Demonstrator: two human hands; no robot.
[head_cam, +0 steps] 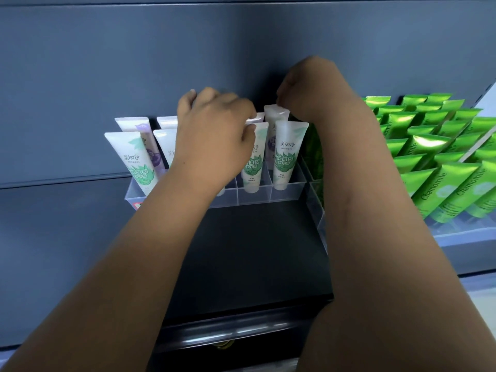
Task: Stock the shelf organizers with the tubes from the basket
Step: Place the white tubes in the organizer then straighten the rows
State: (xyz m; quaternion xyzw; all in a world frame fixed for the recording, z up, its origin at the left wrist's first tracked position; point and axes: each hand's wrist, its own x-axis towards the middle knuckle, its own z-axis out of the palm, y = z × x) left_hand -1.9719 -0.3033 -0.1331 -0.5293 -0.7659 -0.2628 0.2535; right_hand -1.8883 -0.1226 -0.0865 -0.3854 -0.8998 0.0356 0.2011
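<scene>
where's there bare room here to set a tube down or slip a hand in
Bare: the black surface in front of the clear organizer. Crowded: the organizer's slots of white tubes, and the green tubes packed tight to its right.

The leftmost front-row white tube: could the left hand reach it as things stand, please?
Probably yes: the left hand is close to that tube, which stands uncovered in the clear organizer with nothing before it.
</scene>
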